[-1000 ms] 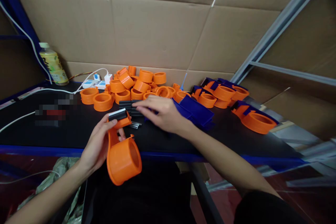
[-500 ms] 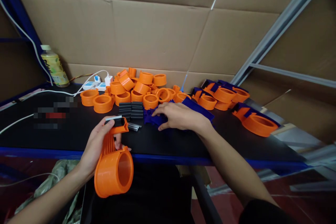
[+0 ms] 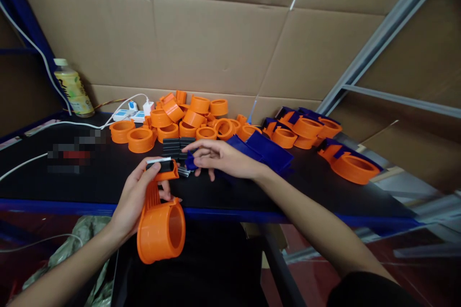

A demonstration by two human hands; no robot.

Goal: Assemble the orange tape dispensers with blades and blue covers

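Note:
My left hand (image 3: 135, 199) grips an orange plastic tape-dispenser body (image 3: 161, 228) by its stem, the round drum hanging below the table's front edge. A black toothed blade piece (image 3: 161, 165) sits at its top under my thumb. My right hand (image 3: 221, 158) hovers just right of it over the black table (image 3: 108, 177), fingers pinched on a small blue plastic piece (image 3: 189, 161). Behind that hand lie a stack of black blade pieces (image 3: 175, 146) and a pile of blue plates (image 3: 268, 151).
A heap of orange rings (image 3: 183, 120) fills the table's back middle. Assembled orange-and-blue dispensers (image 3: 309, 129) lie at the right. A drink bottle (image 3: 74, 88) and a white power strip (image 3: 129, 114) with cables sit back left. Cardboard walls stand behind.
My right hand has lifted off the blue pile and come left toward the dispenser with a blue piece in its fingers. My left hand has raised the orange dispenser slightly.

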